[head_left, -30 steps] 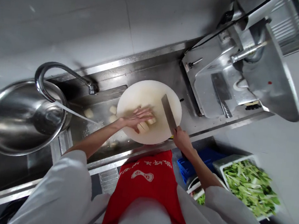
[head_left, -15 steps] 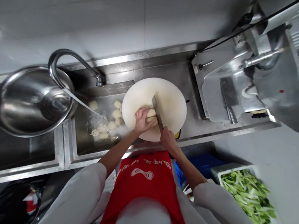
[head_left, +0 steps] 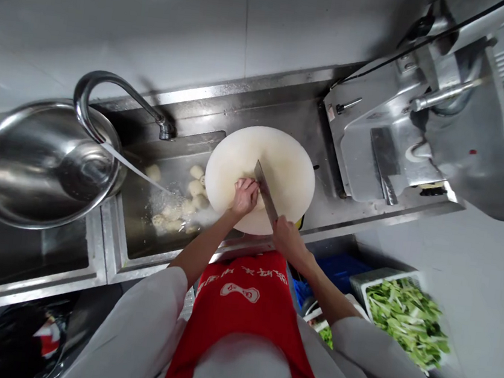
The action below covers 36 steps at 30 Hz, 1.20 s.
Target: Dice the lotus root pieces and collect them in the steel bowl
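A round white cutting board (head_left: 286,162) lies on the steel counter, partly over the sink. My left hand (head_left: 244,195) is curled over pale peeled vegetable pieces on the board, mostly hiding them. My right hand (head_left: 286,236) grips the handle of a cleaver (head_left: 264,191), whose blade stands on edge right beside my left fingers. Several more peeled pale pieces (head_left: 190,197) lie in the sink basin to the left.
The faucet (head_left: 108,97) runs water into the sink (head_left: 156,227). A big steel bowl (head_left: 40,165) sits at left. A metal slicer machine (head_left: 422,129) stands right of the board. A crate of chopped greens (head_left: 405,319) and a blue crate (head_left: 338,271) are low at right.
My left hand went from flat on the pieces to curled over them. The cleaver moved left from the board's right side to stand against my left fingers.
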{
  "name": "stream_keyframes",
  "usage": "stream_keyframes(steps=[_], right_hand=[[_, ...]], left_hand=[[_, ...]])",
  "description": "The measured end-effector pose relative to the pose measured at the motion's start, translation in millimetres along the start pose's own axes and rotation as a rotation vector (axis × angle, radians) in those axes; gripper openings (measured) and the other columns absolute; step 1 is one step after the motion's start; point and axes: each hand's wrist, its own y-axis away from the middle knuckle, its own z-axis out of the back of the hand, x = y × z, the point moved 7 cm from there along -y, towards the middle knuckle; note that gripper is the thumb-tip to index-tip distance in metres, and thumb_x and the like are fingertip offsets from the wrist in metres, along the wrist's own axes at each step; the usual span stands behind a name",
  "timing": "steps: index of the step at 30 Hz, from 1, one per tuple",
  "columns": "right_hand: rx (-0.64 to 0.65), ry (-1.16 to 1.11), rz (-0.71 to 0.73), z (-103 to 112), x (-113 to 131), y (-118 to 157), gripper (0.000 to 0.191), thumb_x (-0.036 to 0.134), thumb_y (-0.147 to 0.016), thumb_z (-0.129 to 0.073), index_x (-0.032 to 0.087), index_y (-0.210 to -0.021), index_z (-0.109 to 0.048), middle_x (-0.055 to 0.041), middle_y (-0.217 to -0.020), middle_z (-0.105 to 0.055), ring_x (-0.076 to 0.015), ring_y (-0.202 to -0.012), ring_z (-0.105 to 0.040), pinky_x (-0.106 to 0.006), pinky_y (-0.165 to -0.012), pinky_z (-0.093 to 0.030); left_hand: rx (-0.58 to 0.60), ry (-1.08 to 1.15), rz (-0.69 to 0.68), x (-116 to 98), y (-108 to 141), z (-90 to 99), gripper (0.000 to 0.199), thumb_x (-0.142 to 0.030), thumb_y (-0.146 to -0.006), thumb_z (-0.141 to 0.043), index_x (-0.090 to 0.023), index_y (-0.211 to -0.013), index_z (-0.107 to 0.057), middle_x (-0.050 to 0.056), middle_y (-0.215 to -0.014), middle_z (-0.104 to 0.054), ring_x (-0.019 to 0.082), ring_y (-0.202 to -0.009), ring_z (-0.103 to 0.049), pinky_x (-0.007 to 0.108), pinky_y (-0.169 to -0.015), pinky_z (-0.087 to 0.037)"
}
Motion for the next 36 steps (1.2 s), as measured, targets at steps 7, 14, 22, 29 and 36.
stream_keyframes(steps=[7,14,22,29,36], right_hand=[[-0.144,-0.054,0.015,10,18,-53,0.029,0.020,-0.101,-0.025,0.007,-0.112,-0.049,-0.0187,-0.101,-0.066,-0.0249,-0.096,-0.064,-0.030,-0.082,-0.043],[-0.127,-0.003,-0.011,20,18,5,0.031,0.027,-0.101,-0.024,0.010,-0.109,-0.049,-0.0165,-0.091,-0.067,-0.0266,-0.087,-0.066,-0.034,-0.076,-0.046],[-0.084,-0.038,-0.019,-3,29,-33,0.028,0.017,-0.099,-0.027,0.007,-0.113,-0.049,-0.0189,-0.101,-0.066,-0.0260,-0.098,-0.065,-0.031,-0.081,-0.046],[-0.132,-0.008,0.030,9,29,-39,0.029,0.023,-0.101,-0.025,0.009,-0.112,-0.049,-0.0172,-0.100,-0.066,-0.0266,-0.097,-0.065,-0.032,-0.083,-0.045],[-0.062,0.008,-0.010,4,37,7,0.025,0.024,-0.098,-0.033,0.011,-0.110,-0.050,-0.0163,-0.094,-0.067,-0.0261,-0.091,-0.067,-0.032,-0.078,-0.047]], left_hand=[[-0.062,0.040,0.046,3,5,11.2,0.029,-0.029,-0.097,-0.037,-0.020,-0.095,-0.064,0.010,-0.105,-0.059,0.025,-0.101,-0.046,0.043,-0.088,-0.036],[-0.088,-0.054,0.094,6,21,20.7,0.026,-0.028,-0.096,-0.039,-0.020,-0.102,-0.063,0.012,-0.112,-0.059,0.029,-0.110,-0.043,0.047,-0.091,-0.034],[-0.061,-0.008,0.049,8,15,6.8,0.030,-0.025,-0.096,-0.035,-0.019,-0.099,-0.064,0.012,-0.107,-0.061,0.028,-0.099,-0.048,0.043,-0.084,-0.037],[-0.227,0.079,0.129,18,28,26.9,0.027,-0.030,-0.098,-0.034,-0.020,-0.098,-0.059,0.010,-0.100,-0.060,0.025,-0.098,-0.050,0.043,-0.089,-0.038],[-0.168,0.085,0.122,27,35,18.4,0.025,-0.027,-0.096,-0.036,-0.019,-0.096,-0.060,0.011,-0.102,-0.058,0.026,-0.103,-0.049,0.044,-0.093,-0.040]])
